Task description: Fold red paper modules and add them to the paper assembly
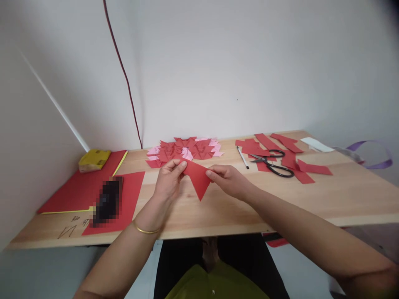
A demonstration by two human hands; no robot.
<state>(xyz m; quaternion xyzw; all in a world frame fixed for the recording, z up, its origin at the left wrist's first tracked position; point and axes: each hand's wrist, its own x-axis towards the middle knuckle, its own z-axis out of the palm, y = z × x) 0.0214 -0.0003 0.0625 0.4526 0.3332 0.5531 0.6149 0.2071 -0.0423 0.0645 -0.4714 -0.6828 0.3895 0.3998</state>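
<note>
Above the middle of a light wooden table point(327, 199) I hold a red paper triangle point(197, 177) with its point facing down. My left hand point(168, 180) pinches its upper left corner between thumb and fingers. My right hand point(229, 179) pinches its upper right corner. Just behind the triangle, a pile of folded red and pink paper pieces point(185, 149) lies by the wall.
Black scissors point(274, 162) and a white pen point(242, 157) lie among red paper strips point(293, 160) at the right. Red paper sheets point(84, 187), a yellow pack point(94, 160) and a blurred dark object point(107, 201) sit at the left. A purple ribbon point(374, 155) hangs off the far right.
</note>
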